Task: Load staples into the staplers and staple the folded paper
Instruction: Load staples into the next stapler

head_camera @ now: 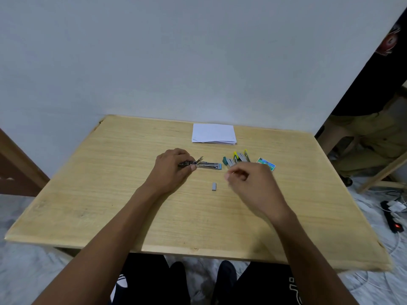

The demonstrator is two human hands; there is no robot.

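The opened blue stapler (209,165) lies on the table (110,194), long axis sideways, its rear end gripped by the left hand (172,166) and its front pointing at the right hand (248,181). That hand hovers blurred, fingers curled; whether they pinch anything is unclear.

blue stapler (209,165): rear end hidden under left hand (170,167). right hand (248,183), just right of stapler, motion-blurred, can't tell if fingers (233,173) hold anything. staple box (266,163) further right: txt too small to read.
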